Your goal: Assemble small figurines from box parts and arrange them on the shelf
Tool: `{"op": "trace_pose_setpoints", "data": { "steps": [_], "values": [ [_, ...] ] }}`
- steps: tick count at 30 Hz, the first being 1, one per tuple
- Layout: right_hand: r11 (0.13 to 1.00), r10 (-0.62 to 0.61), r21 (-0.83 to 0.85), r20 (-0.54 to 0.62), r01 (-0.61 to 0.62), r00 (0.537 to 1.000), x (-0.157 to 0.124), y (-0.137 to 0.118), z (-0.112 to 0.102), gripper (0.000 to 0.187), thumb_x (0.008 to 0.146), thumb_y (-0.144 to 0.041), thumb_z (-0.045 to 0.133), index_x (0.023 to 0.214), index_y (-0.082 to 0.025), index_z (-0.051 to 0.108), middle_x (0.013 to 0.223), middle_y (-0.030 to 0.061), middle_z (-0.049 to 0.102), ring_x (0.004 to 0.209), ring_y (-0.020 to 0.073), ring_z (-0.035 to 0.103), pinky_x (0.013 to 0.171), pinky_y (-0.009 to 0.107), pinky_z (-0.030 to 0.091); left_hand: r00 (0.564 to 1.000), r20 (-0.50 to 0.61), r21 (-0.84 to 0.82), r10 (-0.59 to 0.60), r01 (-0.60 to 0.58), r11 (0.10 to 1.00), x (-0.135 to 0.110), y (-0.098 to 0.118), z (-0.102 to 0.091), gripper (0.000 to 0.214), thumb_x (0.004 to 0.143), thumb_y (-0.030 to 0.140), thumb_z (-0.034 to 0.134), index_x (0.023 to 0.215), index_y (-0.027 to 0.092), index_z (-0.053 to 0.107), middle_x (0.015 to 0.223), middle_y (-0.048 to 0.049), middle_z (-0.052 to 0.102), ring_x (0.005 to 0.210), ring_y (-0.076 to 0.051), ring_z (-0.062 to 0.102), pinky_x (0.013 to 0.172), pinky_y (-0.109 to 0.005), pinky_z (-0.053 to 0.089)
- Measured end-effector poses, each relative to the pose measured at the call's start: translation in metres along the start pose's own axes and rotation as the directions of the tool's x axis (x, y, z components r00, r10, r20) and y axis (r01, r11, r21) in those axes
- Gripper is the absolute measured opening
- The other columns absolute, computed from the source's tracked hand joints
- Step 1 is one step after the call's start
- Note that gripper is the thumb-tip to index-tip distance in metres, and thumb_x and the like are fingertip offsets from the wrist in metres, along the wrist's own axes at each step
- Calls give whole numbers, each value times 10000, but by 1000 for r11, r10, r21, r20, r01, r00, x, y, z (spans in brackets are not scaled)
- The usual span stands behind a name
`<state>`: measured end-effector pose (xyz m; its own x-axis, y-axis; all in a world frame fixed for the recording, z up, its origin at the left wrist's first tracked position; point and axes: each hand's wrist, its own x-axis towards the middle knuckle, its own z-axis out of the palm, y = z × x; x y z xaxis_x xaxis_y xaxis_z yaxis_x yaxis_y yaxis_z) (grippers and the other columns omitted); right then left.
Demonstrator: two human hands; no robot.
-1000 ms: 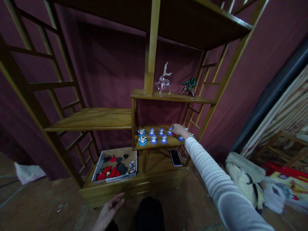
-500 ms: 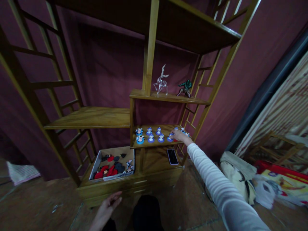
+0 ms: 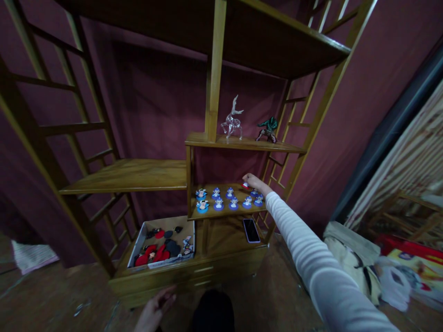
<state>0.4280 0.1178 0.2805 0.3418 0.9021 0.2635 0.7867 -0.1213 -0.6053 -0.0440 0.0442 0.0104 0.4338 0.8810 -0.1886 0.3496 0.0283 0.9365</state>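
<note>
My right hand (image 3: 255,182) reaches into the small right compartment, its fingers closed on a small figurine with a red base (image 3: 245,186). The figurine is over the back part of the shelf board (image 3: 207,215); I cannot tell if it touches the board. In front of the hand, small purple-based figurines (image 3: 234,203) stand in two rows. Two blue-based figurines (image 3: 202,206) stand at the left end, one behind the other. My left hand (image 3: 157,308) hangs low in front of the cabinet, fingers loosely bent and apart, holding nothing.
A shallow white-edged box (image 3: 159,263) holds red and dark pieces at lower left. A phone (image 3: 251,230) lies below the figurines. Above stand a clear deer figure (image 3: 232,123) and a green-caped figure (image 3: 267,129). Bags (image 3: 353,253) sit on the floor at right.
My right hand has moved up and back from the front row, now with the red-based figurine in its fingers. The purple-based figurines at the right end have come into view. My left hand stays low.
</note>
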Motion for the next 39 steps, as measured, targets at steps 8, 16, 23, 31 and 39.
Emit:
{"op": "trace_pose_setpoints", "data": {
  "steps": [8,16,23,31,39],
  "values": [
    [959,-37,-269,199,91,979,5,22,30,232,653,-111,606,867,-189,651,891,24,659,785,123,584,688,179,418,1000,-6,-49,-16,16,999,2,1,-1,570,505,589,649,887,168,686,877,-73,694,871,-264,616,764,-319,492],
    [933,-29,-339,268,123,963,12,23,31,251,659,-115,613,888,-201,669,905,19,674,791,127,602,691,168,429,1000,-8,-83,-17,16,996,2,1,1,539,514,560,665,881,166,687,897,-87,692,879,-260,619,798,-331,482],
    [919,-3,-377,278,112,961,14,21,30,255,649,-109,620,884,-193,676,907,33,678,816,140,606,681,166,429,1000,5,-79,19,-19,997,4,-8,-3,517,541,539,667,906,173,686,921,-83,692,939,-272,603,850,-355,459],
    [935,20,-344,299,88,954,12,20,28,274,649,-123,617,905,-200,676,901,15,681,802,127,607,681,156,430,1000,-16,-78,10,-11,997,3,-6,-1,551,514,573,661,887,168,687,884,-83,698,882,-264,621,817,-344,475],
    [952,-2,-293,271,85,963,4,14,26,287,677,-151,612,957,-200,651,972,30,663,849,140,600,728,180,431,1000,1,-74,-3,3,997,1,5,0,544,510,585,657,860,169,691,863,-79,697,884,-272,617,823,-347,469]
  ]
}}
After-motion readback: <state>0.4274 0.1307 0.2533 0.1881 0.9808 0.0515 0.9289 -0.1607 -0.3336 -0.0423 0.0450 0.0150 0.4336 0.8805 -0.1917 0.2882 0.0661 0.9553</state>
